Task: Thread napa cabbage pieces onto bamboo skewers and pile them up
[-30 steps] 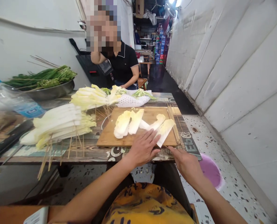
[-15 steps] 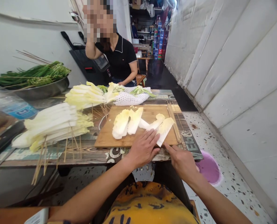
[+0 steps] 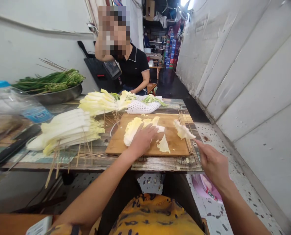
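Cabbage leaves (image 3: 131, 130) under open left hand (image 3: 142, 139) (right hand (image 3: 214, 163) grips one)

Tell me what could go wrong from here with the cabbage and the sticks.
The cabbage piece held out by the right hand might tear or drop onto the loose sticks near the right edge of the board.
The sticks under the stacked cabbage poke past the table's front edge, so an arm could snag them.
Leaves under the left hand might slide.
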`<action>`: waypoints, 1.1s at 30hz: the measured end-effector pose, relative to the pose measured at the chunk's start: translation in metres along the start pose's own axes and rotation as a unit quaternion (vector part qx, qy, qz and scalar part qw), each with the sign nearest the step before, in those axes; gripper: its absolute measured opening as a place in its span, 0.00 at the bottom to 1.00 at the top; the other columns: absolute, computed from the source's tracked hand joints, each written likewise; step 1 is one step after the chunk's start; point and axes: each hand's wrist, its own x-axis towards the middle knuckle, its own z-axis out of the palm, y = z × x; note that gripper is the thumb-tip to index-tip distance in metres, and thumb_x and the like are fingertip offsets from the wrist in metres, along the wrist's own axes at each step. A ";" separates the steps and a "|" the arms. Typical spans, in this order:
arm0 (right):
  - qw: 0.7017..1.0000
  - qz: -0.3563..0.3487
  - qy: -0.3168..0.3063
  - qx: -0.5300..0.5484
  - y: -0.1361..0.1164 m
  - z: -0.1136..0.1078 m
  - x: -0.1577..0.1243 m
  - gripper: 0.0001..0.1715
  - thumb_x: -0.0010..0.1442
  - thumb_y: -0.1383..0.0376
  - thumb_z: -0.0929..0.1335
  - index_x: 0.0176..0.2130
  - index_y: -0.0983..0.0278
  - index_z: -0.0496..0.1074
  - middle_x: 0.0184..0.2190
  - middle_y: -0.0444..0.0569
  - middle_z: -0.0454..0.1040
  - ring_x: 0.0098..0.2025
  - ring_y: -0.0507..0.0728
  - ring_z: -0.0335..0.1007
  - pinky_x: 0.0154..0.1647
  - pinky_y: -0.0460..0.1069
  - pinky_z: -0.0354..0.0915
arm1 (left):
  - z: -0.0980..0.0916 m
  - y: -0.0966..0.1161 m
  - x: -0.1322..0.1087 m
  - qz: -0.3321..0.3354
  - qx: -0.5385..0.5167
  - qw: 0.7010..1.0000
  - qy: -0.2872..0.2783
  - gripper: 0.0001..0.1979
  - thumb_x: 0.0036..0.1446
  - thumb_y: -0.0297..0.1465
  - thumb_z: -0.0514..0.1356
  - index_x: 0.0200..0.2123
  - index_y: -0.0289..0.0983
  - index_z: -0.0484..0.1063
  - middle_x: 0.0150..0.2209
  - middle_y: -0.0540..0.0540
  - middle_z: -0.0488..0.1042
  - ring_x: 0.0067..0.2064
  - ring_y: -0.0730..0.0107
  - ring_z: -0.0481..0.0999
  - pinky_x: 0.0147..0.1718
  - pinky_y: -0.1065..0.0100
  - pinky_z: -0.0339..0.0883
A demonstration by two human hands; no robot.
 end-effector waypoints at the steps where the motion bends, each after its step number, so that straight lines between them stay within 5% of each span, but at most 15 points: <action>1: 0.999 0.015 0.028 0.025 0.000 -0.004 0.001 0.18 0.64 0.67 0.60 0.47 0.65 0.74 0.36 0.51 0.78 0.36 0.56 0.74 0.34 0.48 0.65 | 0.000 -0.001 0.006 0.003 0.014 1.000 -0.016 0.24 0.56 0.18 0.46 0.54 0.35 0.64 0.55 0.41 0.69 0.61 0.58 0.61 0.60 0.48 0.47; 4: 0.976 0.118 0.076 0.169 -0.007 -0.015 0.000 0.15 0.63 0.62 0.62 0.45 0.64 0.73 0.29 0.48 0.74 0.28 0.54 0.69 0.28 0.47 0.64 | 0.001 0.005 0.024 0.007 0.047 0.998 -0.041 0.16 0.59 0.24 0.48 0.48 0.36 0.68 0.50 0.40 0.73 0.57 0.57 0.65 0.58 0.48 0.47; 9: 0.785 0.269 0.007 0.557 -0.018 -0.023 -0.001 0.13 0.57 0.57 0.69 0.40 0.60 0.67 0.23 0.39 0.61 0.17 0.46 0.48 0.16 0.43 0.48 | 0.009 0.018 0.051 0.003 0.061 0.996 -0.067 0.10 0.55 0.25 0.52 0.34 0.35 0.73 0.34 0.41 0.77 0.43 0.58 0.74 0.57 0.49 0.46; 11: 0.752 0.289 -0.029 0.591 -0.018 -0.020 0.000 0.13 0.56 0.56 0.69 0.32 0.62 0.64 0.19 0.36 0.55 0.16 0.45 0.43 0.15 0.42 0.43 | 0.011 0.018 0.062 -0.003 0.063 0.995 -0.077 0.09 0.50 0.22 0.54 0.29 0.34 0.74 0.30 0.41 0.77 0.38 0.58 0.75 0.55 0.49 0.47; 14: 0.757 0.303 -0.021 0.579 -0.017 -0.017 -0.003 0.18 0.56 0.55 0.69 0.26 0.62 0.60 0.16 0.34 0.51 0.16 0.45 0.43 0.15 0.42 0.43 | 0.014 0.015 0.074 -0.022 0.054 0.995 -0.075 0.07 0.46 0.21 0.56 0.21 0.32 0.73 0.25 0.38 0.76 0.35 0.56 0.74 0.50 0.51 0.52; 17: 0.786 0.292 -0.044 0.543 -0.016 -0.019 -0.013 0.15 0.56 0.55 0.70 0.38 0.62 0.66 0.19 0.38 0.62 0.18 0.48 0.56 0.17 0.43 0.54 | 0.019 0.012 0.081 -0.051 0.030 0.997 -0.050 0.09 0.45 0.20 0.57 0.17 0.32 0.71 0.22 0.38 0.74 0.33 0.57 0.74 0.47 0.52 0.53; 19: 0.814 0.275 -0.061 0.507 -0.015 -0.021 -0.021 0.22 0.55 0.55 0.70 0.46 0.62 0.66 0.24 0.43 0.69 0.24 0.52 0.65 0.23 0.45 0.62 | 0.020 0.010 0.083 -0.074 0.004 0.997 -0.023 0.11 0.47 0.21 0.56 0.16 0.33 0.70 0.21 0.40 0.73 0.32 0.58 0.74 0.48 0.51 0.51; 23: 0.848 0.270 -0.062 0.452 -0.014 -0.027 -0.032 0.19 0.55 0.54 0.69 0.41 0.64 0.71 0.24 0.44 0.72 0.25 0.53 0.67 0.25 0.45 0.63 | 0.007 0.001 0.085 -0.123 -0.076 0.988 0.058 0.14 0.52 0.24 0.53 0.18 0.35 0.72 0.24 0.42 0.76 0.36 0.57 0.74 0.52 0.49 0.49; 28: 0.839 0.308 -0.062 0.444 -0.010 -0.031 -0.037 0.18 0.55 0.54 0.70 0.40 0.64 0.72 0.23 0.43 0.70 0.22 0.50 0.61 0.18 0.43 0.56 | -0.024 -0.025 0.083 -0.196 -0.219 0.941 0.170 0.15 0.57 0.35 0.52 0.35 0.34 0.77 0.37 0.42 0.79 0.44 0.58 0.74 0.48 0.58 0.60; 33: 0.820 0.310 -0.074 0.474 -0.007 -0.022 -0.040 0.15 0.54 0.55 0.71 0.37 0.64 0.72 0.21 0.42 0.67 0.21 0.49 0.58 0.18 0.43 0.54 | -0.040 -0.043 0.073 -0.215 -0.355 0.888 0.199 0.16 0.51 0.39 0.59 0.35 0.32 0.78 0.34 0.46 0.79 0.40 0.62 0.75 0.42 0.64 0.65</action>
